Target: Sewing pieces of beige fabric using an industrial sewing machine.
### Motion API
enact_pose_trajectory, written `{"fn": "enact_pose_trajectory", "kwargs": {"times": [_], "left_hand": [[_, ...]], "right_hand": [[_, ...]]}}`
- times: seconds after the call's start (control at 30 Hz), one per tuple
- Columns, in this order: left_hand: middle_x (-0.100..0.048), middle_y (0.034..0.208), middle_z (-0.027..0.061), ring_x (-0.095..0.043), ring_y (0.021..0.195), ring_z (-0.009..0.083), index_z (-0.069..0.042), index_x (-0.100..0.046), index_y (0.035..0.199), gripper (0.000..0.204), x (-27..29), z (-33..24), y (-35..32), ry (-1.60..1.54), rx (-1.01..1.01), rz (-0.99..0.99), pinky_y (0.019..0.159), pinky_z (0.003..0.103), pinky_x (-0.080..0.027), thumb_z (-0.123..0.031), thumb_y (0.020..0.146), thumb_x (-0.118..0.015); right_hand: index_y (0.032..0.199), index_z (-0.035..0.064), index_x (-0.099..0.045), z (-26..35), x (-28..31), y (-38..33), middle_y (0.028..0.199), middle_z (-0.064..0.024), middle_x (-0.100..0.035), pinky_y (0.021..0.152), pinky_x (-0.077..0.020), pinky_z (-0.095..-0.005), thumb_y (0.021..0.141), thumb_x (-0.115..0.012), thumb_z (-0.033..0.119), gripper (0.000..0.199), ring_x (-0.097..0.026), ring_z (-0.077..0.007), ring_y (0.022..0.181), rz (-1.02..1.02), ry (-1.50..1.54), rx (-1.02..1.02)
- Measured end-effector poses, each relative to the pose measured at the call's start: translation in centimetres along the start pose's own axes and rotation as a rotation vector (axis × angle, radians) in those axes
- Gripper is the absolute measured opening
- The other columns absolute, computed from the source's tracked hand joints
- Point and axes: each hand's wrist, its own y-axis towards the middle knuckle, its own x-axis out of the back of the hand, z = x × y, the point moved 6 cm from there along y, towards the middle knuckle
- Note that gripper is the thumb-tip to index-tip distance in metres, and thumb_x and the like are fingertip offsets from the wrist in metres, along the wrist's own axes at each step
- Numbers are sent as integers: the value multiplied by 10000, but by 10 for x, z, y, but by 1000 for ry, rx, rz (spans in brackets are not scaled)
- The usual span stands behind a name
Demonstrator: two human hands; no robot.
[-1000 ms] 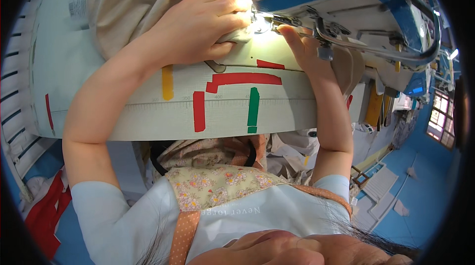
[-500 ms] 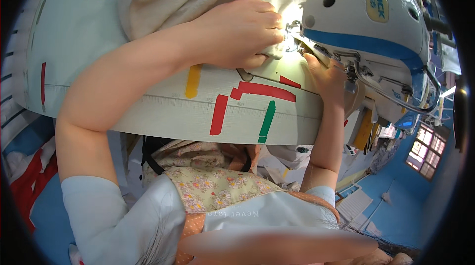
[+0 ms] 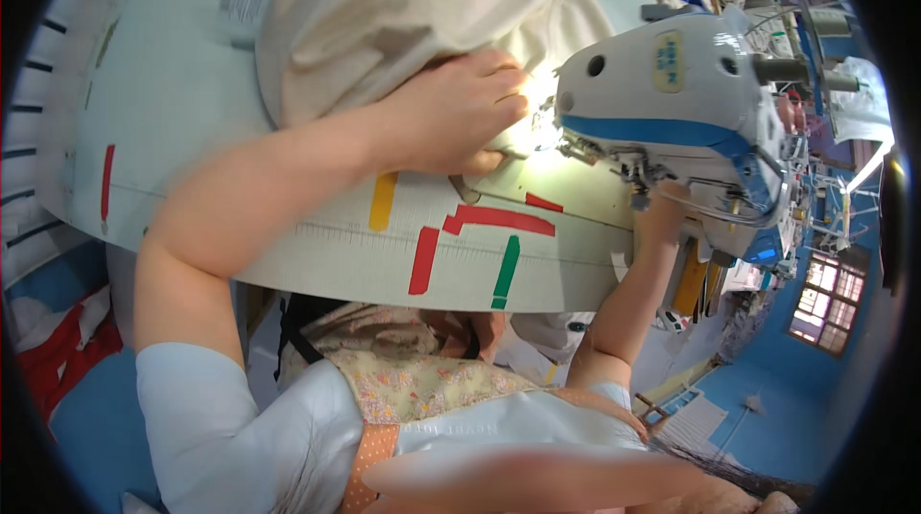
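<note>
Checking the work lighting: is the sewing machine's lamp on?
On: a bright glow lights the cloth under the machine head.

left hand [image 3: 460,116] flat, fingers spread, right hand [image 3: 662,202] raised (mostly hidden)

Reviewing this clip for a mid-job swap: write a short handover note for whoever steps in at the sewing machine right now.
Left hand: flat on the cream fabric, pressing it down just beside the lit needle area.
Right hand: reaches up under the head of the white and blue sewing machine; its fingers are hidden, so grip cannot be told.
Fabric: mostly bunched on the table behind the left hand, one edge at the needle.
Done: fabric is positioned at the machine.
Left: how far the seam has got cannot be seen.
</note>
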Motion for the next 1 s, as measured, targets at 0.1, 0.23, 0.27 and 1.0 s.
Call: {"fn": "enact_pose_trajectory", "kwargs": {"times": [0.1, 0.23, 0.27, 1.0], "left_hand": [[-480, 1457, 180, -484, 1292, 339, -40, -602, 1282, 651, -3, 22, 0, 31, 196, 13, 1060, 421, -467, -278, 707, -794], [-470, 1468, 172, -471, 1306, 353, -172, -605, 1343, 567, 14, 94, 7, 330, 344, -101, 1058, 435, -469, -307, 803, -716], [-505, 1438, 157, -486, 1294, 348, -211, -611, 1339, 543, 25, 121, 5, 430, 420, -115, 1056, 446, -468, -305, 813, -704], [-662, 951, 187, -642, 876, 400, -63, -706, 1046, 423, 93, -209, -191, -841, 274, 849, 756, 431, -524, -275, 682, -736]], "right_hand": [[982, 40, -751, 9, 13, 2, 974, -196, -721, 808, -520, -494, 809, -712, 202, 241, -680, -360, 972, -463, -48, 108], [986, 43, -744, 32, 15, -2, 984, -192, -718, 797, -515, -496, 808, -692, 118, 200, -673, -354, 977, -446, 189, 67], [987, 42, -741, 39, 17, -4, 986, -191, -716, 794, -514, -496, 805, -690, 106, 199, -671, -355, 975, -406, 281, 57], [1279, 171, -575, 277, 185, -208, 975, -110, -615, 752, -550, -450, 884, -573, 177, 395, -672, -332, 922, -192, 1232, 1069]]}}
